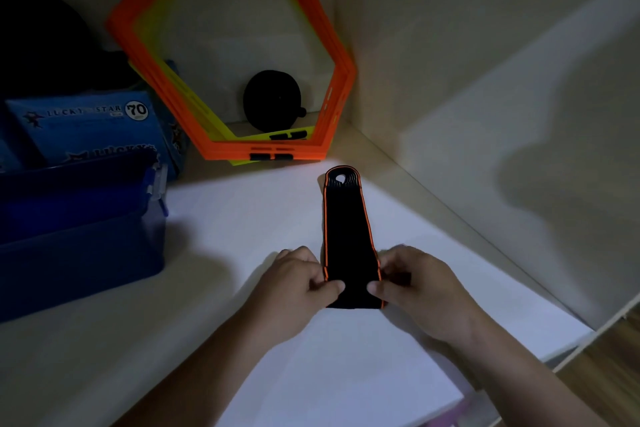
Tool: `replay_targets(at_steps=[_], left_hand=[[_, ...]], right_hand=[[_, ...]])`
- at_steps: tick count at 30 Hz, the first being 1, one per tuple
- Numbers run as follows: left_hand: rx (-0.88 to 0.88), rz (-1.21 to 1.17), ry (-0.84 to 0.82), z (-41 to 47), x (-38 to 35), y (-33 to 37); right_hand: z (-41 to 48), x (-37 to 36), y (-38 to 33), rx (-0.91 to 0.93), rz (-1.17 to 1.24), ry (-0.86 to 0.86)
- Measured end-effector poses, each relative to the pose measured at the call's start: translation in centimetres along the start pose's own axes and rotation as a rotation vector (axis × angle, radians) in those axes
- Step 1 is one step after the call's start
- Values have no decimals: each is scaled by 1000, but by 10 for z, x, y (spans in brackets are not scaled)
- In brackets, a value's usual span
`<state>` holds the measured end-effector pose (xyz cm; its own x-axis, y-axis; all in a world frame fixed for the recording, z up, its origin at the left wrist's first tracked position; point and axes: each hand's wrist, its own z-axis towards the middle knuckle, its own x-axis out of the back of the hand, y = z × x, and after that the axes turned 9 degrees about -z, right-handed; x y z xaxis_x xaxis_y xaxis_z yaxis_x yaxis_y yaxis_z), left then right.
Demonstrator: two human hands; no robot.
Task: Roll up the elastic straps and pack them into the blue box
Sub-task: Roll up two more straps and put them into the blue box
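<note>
Both hands pinched the strap's near end

The left hand (298, 282) and right hand (412, 288) gripped the black orange-edged elastic strap (346, 229), lying flat on the table (242, 218), right of the blue box (76, 218).

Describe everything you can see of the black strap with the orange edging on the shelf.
The strap is a long, flat black band that looks like stretchy woven fabric, with thin orange piping along both long edges. Its far end is rounded, ribbed, and has a small teardrop hole. It lies flat and lengthwise on the white surface, running away from the person. The near end is pinched by the left hand and right hand, one at each edge, where rolling seems to be starting. Nothing else touches it.
</note>
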<state>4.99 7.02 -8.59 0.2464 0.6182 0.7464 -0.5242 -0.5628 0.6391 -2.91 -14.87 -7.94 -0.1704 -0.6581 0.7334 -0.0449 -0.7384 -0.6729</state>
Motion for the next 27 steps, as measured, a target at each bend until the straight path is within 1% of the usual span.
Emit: replay_targets(at_steps=[2,4,5,8,9,10,13,15,17,19,22,24,27], left_hand=[[42,-7,67,3,1,0],[12,-43,121,2,5,0],[-37,-44,133,0,6,1],[-317,32,97,-3,6,8],[-385,38,78,-3,6,10],[-405,15,58,-4,6,9],[-320,-95,-27,-6,13,1],[-330,-48,-86,-8,14,-5],[-368,5,-84,-9,12,-6],[-399,42,-57,-9,9,-3],[-397,7,-31,-9,9,1],[-330,-74,-3,-10,9,3],[-149,-263,10,-10,6,3]], right_hand=[[-3,-3,-2,-25,80,71],[-5,-7,0,21,51,119],[-6,-9,1,73,0,137],[-9,-13,5,285,-249,142],[-9,-14,6,332,-313,134],[-9,-13,5,358,-350,130],[-6,-10,4,366,-367,149],[-7,-9,5,360,-365,164],[-11,-5,4,367,-351,149],[-18,1,1,387,-350,85],[-25,8,4,386,-344,7],[-26,8,7,359,-324,19],[-19,10,8,378,-288,58]])
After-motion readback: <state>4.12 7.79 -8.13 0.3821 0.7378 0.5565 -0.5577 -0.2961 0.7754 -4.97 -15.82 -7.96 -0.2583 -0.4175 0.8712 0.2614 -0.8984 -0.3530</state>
